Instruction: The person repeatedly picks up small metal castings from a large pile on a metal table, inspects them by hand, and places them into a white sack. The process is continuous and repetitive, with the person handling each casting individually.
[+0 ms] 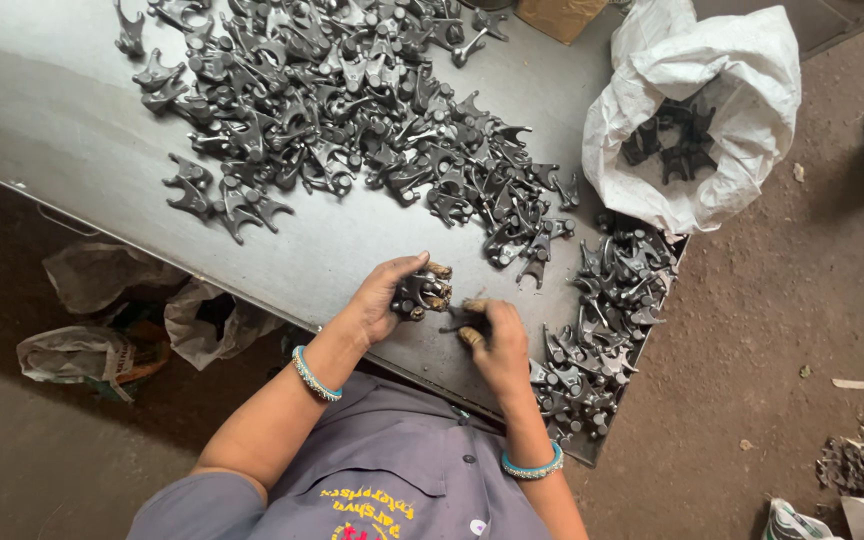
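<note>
My left hand (387,295) grips a dark forked metal part (420,293) just above the grey steel table (62,110) near its front edge. My right hand (497,340) is beside it, fingers closed on another small dark metal part (462,318) that is mostly hidden under the fingers. A big heap of the same forked metal parts (352,100) spreads over the far half of the table. A second pile of such parts (602,320) lies along the table's right edge, right next to my right hand.
A white sack (712,80) with more metal parts inside stands open at the table's right corner. Crumpled plastic bags (122,320) lie on the dirt floor under the table at left. Debris and scraps (862,460) sit on the floor at lower right.
</note>
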A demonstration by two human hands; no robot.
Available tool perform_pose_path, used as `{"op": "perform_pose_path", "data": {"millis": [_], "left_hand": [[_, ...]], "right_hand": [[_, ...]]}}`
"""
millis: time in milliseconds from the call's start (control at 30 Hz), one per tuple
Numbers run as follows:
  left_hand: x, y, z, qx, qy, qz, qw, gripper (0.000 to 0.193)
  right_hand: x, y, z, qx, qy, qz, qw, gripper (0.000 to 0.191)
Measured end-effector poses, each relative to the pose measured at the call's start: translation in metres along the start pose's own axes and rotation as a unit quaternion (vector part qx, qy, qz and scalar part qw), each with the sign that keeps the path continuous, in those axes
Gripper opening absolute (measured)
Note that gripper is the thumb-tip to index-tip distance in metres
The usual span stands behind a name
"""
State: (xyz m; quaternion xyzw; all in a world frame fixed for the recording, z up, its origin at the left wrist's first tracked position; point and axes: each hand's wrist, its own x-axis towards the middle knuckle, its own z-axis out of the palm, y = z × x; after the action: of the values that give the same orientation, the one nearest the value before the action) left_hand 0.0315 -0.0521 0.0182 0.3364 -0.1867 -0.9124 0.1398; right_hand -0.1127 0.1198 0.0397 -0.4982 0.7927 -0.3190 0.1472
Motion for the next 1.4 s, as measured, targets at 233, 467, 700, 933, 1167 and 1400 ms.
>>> {"op": "perform_pose_path", "data": {"millis": [233, 467, 700, 933, 1167, 1400], "left_hand": [[-0.007, 0.001, 0.007, 0.046, -0.004, -0.024, 0.999, 0.036], [0.019, -0.025, 0.055, 0.014, 0.000, -0.013, 1.000, 0.034], [0.129, 0.003, 0.211, -0.068, -0.221, 0.107, 0.967, 0.041], [0.157, 0.037, 0.215, 0.623, 0.005, 0.402, 0.671, 0.028], [0.161, 0.019, 0.176, 0.762, -0.100, 0.443, 0.462, 0.037], [0.147, 0.018, 0.156, 0.844, -0.155, 0.326, 0.396, 0.028]], "right_hand": [[-0.015, 0.055, 0.004, 0.597, 0.039, 0.207, 0.774, 0.029], [-0.001, 0.054, -0.027, 0.660, 0.082, 0.284, 0.691, 0.024], [0.101, 0.062, -0.122, 0.524, 0.285, 0.150, 0.788, 0.043], [0.129, 0.068, -0.116, 0.089, 0.216, 0.065, 0.970, 0.033], [0.082, 0.028, -0.031, -0.117, 0.162, 0.101, 0.975, 0.076], [0.042, -0.002, -0.026, -0.080, 0.080, 0.188, 0.976, 0.060]]}}
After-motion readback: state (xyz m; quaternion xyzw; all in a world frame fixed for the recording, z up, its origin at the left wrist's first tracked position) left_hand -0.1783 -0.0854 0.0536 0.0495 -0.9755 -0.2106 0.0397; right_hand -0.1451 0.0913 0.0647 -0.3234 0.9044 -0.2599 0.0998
